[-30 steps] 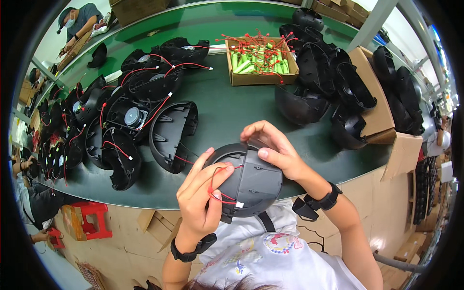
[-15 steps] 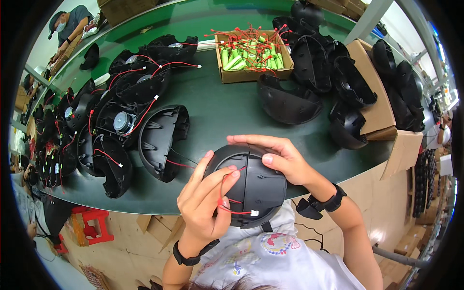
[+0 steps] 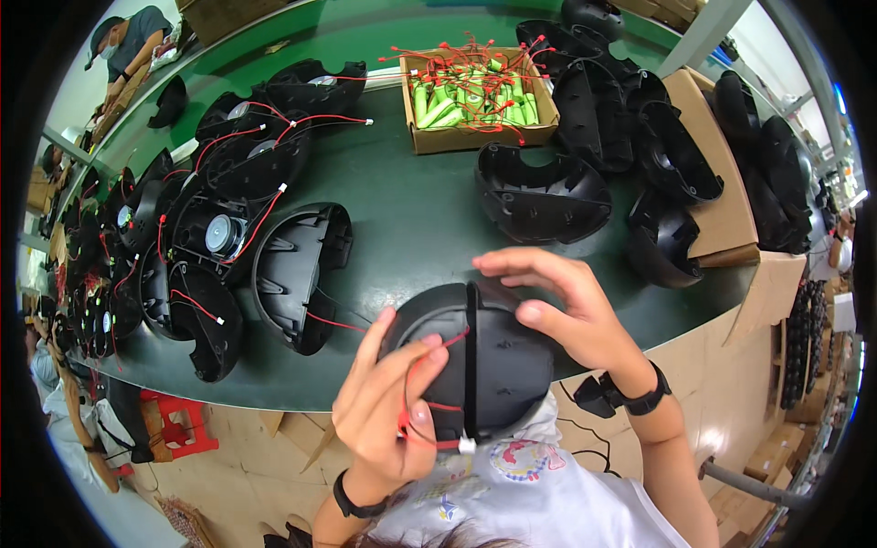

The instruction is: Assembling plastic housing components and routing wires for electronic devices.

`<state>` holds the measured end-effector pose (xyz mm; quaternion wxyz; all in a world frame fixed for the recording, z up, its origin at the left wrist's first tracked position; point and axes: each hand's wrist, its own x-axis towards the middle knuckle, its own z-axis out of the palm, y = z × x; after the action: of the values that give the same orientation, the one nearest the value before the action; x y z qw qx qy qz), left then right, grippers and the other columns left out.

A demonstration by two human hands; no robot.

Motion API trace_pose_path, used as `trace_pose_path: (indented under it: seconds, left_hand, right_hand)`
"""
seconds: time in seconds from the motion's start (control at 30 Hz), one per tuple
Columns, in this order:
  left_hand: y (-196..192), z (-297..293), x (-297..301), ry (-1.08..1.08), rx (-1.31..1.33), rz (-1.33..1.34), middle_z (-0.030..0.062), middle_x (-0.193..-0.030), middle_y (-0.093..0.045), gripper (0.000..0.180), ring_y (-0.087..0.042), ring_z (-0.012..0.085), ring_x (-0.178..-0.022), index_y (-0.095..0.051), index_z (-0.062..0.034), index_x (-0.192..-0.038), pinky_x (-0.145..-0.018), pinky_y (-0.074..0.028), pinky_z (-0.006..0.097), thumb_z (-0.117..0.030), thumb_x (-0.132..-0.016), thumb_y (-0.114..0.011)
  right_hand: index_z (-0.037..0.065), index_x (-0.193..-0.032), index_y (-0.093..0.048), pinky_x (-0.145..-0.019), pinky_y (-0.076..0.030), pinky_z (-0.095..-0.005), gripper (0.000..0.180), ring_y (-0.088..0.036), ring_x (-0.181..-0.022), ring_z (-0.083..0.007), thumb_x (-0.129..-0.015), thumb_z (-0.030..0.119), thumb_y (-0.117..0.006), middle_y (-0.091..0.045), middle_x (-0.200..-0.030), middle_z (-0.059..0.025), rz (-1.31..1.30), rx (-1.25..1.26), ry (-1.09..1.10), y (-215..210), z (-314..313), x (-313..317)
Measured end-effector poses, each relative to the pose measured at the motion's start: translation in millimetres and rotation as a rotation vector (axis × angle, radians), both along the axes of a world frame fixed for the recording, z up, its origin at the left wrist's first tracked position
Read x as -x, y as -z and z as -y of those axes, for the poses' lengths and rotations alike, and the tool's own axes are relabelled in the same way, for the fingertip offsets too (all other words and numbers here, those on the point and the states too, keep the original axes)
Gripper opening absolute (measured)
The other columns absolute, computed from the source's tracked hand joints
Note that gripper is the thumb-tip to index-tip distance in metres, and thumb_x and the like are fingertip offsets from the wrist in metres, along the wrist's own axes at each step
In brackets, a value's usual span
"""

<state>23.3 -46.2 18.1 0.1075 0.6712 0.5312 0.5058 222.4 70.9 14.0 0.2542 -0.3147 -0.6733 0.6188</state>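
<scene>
- At the left of the counter [image 3: 411,228], we see open black half-shells [image 3: 297,274] with speakers and red leads lying unclosed, work that looks left to do
- Our left hand [image 3: 384,416] has its grip closed, pinching the red wire [image 3: 429,402] against the black round housing [image 3: 480,365], held over the near counter edge
- Our right hand [image 3: 571,310] cups its top, fingers loosely curled; the halves look joined
- The cardboard box [image 3: 475,137] holds green cells with red leads

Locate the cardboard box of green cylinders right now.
In the head view, the cardboard box of green cylinders sits at the far side of the green table, between black shells with red wires on its left and empty black shells on its right.
</scene>
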Motion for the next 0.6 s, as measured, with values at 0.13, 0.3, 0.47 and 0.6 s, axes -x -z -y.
trace_pose_path:
  seconds: [0.13,0.3,0.47,0.6]
  left_hand:
    - [1.7,12.5,-13.6,-0.048,-0.003,-0.123,0.0159,-0.101,-0.068,0.034,-0.059,0.0477,-0.106,-0.071,0.0081,-0.097,-0.089,-0.05,0.052,-0.011,-0.084,-0.046]
    - [4.4,8.7,-21.3,-0.092,0.004,-0.133,0.0161,-0.103,-0.068,0.034,-0.059,0.045,-0.108,-0.072,0.0056,-0.097,-0.09,-0.049,0.055,-0.01,-0.08,-0.047]
    - [-2.4,25.5,26.1,-0.364,-0.196,0.162,0.024,-0.104,-0.064,0.043,-0.059,0.0426,-0.103,-0.064,0.0084,-0.106,-0.097,-0.042,0.06,-0.023,-0.089,-0.04]
    - [-5.2,60.9,43.4,-0.587,-0.216,0.172,0.0242,-0.126,-0.053,0.06,-0.052,0.0348,-0.115,-0.052,0.0113,-0.123,-0.103,-0.04,0.047,-0.034,-0.09,-0.033]
  right_hand:
    - [-0.004,-0.144,-0.033,-0.114,-0.025,-0.0394,0.078,-0.032,-0.14,-0.0303,-0.083,0.028,-0.068,-0.033,-0.151,-0.0197,-0.288,0.227,-0.149,5.2,27.9,-3.2]
    - [-0.006,-0.143,-0.035,-0.114,-0.025,-0.0411,0.076,-0.032,-0.141,-0.0312,-0.08,0.016,-0.071,-0.034,-0.15,-0.0214,-0.252,0.065,-0.057,9.2,35.6,-15.6]
    - [-0.008,-0.14,-0.037,-0.107,-0.038,-0.0416,0.083,-0.048,-0.128,-0.0339,-0.08,0.039,-0.067,-0.043,-0.141,-0.0274,-0.411,0.161,0.281,0.3,36.4,-21.0]
    - [-0.008,-0.139,-0.038,-0.105,-0.04,-0.043,0.083,-0.05,-0.126,-0.0351,-0.079,0.039,-0.068,-0.045,-0.139,-0.0281,-0.403,0.152,0.309,5.5,37.1,-32.6]
